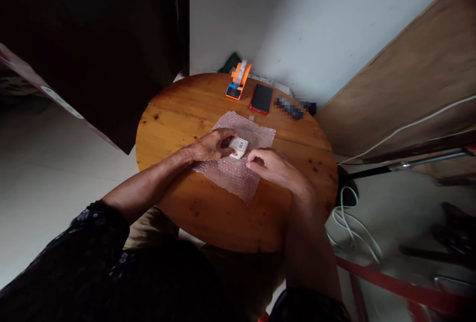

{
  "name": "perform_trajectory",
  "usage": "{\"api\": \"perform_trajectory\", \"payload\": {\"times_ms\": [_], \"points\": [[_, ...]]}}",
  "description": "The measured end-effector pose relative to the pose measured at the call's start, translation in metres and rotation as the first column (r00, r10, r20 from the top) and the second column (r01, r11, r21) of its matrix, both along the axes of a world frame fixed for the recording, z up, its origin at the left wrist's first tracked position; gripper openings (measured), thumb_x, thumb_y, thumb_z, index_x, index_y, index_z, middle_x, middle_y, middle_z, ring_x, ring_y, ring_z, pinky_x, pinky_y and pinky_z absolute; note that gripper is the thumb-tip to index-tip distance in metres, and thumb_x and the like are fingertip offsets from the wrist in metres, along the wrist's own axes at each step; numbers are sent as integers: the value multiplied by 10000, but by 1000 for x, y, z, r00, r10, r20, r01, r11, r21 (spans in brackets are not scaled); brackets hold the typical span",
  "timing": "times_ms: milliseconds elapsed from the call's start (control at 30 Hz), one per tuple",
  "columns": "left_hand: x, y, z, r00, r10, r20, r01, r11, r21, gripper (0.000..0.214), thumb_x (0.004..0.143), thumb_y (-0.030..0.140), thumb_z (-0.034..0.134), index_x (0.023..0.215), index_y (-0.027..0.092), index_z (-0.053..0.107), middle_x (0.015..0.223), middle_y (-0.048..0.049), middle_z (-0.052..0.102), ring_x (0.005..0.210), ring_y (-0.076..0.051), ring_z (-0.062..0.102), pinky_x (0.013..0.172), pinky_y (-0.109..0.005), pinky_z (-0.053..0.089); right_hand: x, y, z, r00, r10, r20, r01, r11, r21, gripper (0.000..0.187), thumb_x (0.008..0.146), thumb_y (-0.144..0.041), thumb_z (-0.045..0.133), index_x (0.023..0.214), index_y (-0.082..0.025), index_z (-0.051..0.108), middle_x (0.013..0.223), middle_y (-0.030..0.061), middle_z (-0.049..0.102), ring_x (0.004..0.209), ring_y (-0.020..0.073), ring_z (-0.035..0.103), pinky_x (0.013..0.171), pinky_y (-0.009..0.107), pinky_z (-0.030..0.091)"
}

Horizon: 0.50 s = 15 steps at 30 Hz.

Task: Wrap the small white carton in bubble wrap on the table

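Observation:
A sheet of pinkish bubble wrap (241,183) lies spread on the round wooden table. On its middle is a small white box (241,144) with a barcode label and a red mark. My left hand (212,144) grips the box from its left side, thumb on the near edge and fingers at the far edge. Just right of the box, apart from it, my right hand (270,164) has its fingers curled together above the wrap. Whatever may be between those fingertips is too small to tell.
Toward the table's (171,129) far edge stand an orange tape dispenser (238,81), a red-edged phone (262,98) and a blurred dark object (290,108). A wall is behind. White cable (347,223) lies coiled on the floor at right, near a red bar (401,285).

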State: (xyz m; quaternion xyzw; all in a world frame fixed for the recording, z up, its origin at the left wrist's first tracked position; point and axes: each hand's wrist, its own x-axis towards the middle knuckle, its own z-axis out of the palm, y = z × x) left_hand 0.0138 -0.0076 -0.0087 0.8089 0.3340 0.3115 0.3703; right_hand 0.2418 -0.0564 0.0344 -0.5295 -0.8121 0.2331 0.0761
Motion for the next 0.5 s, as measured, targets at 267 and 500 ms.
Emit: {"api": "perform_trajectory", "payload": {"times_ms": [267,500], "points": [[-2,1,1,1000,7,-18,-7,1000,-16,360,780,130,655,1140,144,664,1062,-74,707,939,-193,664,880,-349,532,-10,-9,9,993,122,-5,-121,984,-131,158,847,-337,643,765,-202,655,718,1,655,670,147,561,642,275,359],[-6,2,4,995,-90,51,96,988,-117,393,761,93,606,1147,148,660,1089,-65,714,991,-187,659,941,-353,526,-47,-52,5,960,150,238,-167,985,54,286,776,-384,767,972,-205,662,1253,151,653,1168,345,577,916,431,477]]}}
